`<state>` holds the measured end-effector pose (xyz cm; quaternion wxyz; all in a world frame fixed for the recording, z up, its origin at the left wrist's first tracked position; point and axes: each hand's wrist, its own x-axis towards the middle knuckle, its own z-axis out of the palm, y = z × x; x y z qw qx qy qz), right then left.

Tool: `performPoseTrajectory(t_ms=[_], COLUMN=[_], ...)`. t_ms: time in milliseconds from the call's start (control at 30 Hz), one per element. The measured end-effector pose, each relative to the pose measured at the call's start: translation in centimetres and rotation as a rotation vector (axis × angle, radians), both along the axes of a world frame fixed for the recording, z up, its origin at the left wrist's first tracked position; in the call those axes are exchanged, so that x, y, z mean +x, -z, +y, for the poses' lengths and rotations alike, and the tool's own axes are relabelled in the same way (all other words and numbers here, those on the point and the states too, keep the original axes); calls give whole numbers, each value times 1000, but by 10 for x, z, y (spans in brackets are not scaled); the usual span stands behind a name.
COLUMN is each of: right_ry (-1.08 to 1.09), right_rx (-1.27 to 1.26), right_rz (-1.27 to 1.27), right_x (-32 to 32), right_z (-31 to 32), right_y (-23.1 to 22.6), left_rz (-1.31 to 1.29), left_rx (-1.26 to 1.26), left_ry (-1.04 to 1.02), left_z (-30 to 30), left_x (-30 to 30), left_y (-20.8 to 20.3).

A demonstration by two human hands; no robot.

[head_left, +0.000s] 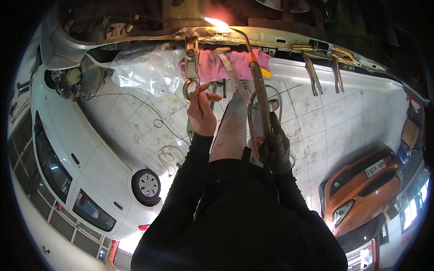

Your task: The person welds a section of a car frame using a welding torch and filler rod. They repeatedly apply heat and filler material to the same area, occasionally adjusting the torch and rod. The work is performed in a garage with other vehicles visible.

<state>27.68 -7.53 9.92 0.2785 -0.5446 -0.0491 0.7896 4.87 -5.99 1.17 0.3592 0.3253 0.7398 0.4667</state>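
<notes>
My gloved right hand [275,151] is closed round the handle of a gas torch [258,81]. A bright flame [217,22] leaves its bent tip and plays over the edge of the metal body panel [203,34]. My bare left hand [202,113] has its fingers at the ring of a metal pull clamp [191,58], whose upper end meets the panel edge near the flame. A hammer [231,74] lies across a pink towel [205,65], between the clamp and the torch.
Locking pliers [312,74] and another pair of pliers [337,72] hang on the panel edge at right. Clear plastic sheeting [149,67] drapes at left. Hoses [169,156] trail on the tiled floor. A white car [86,149] and an orange car [361,189] stand either side.
</notes>
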Motion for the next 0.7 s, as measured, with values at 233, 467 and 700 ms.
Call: performPoseTrajectory(t_ms=[233, 467, 700], right_ry=[-131, -99, -45], right_rx=[0, 25, 7], right_rz=[-183, -180, -205], right_x=[-19, -30, -38], right_z=[7, -3, -10], right_y=[6, 13, 20], left_rz=[485, 23, 76], left_rx=[42, -200, -269], left_ry=[172, -13, -29], left_z=[3, 1, 17], left_x=[-7, -21, -22], left_y=[-3, -6, -19])
